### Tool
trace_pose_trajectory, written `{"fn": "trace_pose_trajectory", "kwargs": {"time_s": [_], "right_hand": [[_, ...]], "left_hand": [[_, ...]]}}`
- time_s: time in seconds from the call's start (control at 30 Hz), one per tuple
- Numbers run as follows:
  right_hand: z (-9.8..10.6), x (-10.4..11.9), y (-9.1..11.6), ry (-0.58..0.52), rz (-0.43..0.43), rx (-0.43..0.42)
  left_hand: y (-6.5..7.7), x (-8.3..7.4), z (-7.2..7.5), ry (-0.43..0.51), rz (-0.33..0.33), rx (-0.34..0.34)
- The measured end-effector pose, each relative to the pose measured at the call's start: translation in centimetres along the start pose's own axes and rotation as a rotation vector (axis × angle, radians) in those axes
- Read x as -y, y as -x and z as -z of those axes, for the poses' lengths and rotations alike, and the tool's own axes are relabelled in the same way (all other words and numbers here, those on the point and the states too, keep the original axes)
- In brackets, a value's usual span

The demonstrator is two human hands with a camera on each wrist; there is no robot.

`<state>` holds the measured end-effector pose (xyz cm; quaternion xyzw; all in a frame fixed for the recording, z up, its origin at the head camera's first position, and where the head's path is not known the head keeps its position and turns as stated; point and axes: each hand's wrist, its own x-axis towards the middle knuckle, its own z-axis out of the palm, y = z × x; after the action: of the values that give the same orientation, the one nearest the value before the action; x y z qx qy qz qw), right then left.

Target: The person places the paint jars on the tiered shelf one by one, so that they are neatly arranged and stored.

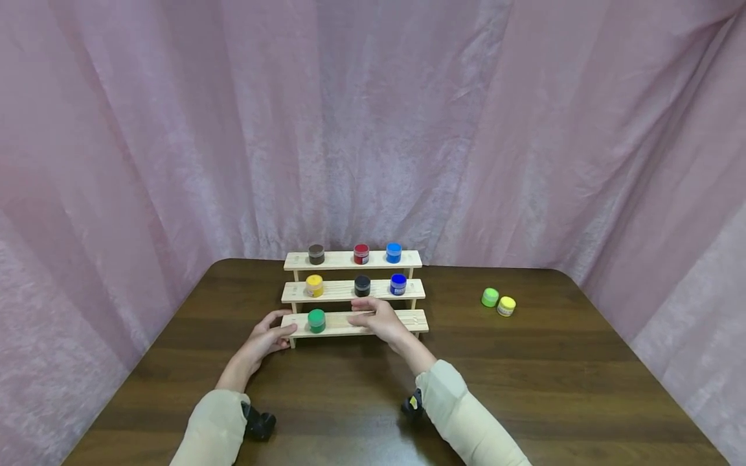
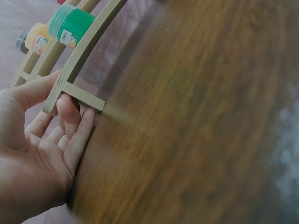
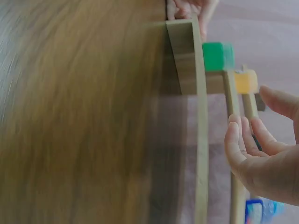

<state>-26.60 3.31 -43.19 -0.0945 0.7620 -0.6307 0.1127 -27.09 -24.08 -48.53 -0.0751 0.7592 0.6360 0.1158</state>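
Note:
A three-step wooden rack [image 1: 338, 327] stands on the table. My left hand [image 1: 263, 339] pinches the left end of its lowest step; in the left wrist view the thumb lies on top and fingers are curled beneath. On that step, near the left hand, sits a green paint jar [image 1: 316, 321]. My right hand [image 1: 381, 320] hovers over the lowest step, fingers extended and holding nothing. Behind it, the middle step carries a yellow jar [image 1: 315, 286], a black jar [image 1: 362, 287] and a dark blue jar [image 1: 398, 285].
The top step holds a brown jar [image 1: 316, 254], a red jar [image 1: 361, 254] and a lighter blue jar [image 1: 393, 253]. Right of the rack, a light green jar [image 1: 489, 298] and a pale yellow jar [image 1: 506, 307] stand on the table [image 1: 559, 375]. A pink curtain [image 1: 373, 129] hangs behind.

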Motion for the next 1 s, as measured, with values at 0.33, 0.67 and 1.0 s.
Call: {"fn": "trace_pose_trajectory", "kwargs": {"time_s": [0.33,0.67,1.0], "right_hand": [[4.8,0.9,2.3,0.062,0.053,-0.083],[8.8,1.2,2.5,0.112,0.077,-0.131],[10.8,0.6,2.6,0.078,0.057,-0.198]], "left_hand": [[0.2,0.1,0.0,-0.020,-0.009,0.001],[0.1,0.1,0.9,-0.018,-0.013,0.003],[0.0,0.5,1.7,-0.004,0.001,0.019]]}}
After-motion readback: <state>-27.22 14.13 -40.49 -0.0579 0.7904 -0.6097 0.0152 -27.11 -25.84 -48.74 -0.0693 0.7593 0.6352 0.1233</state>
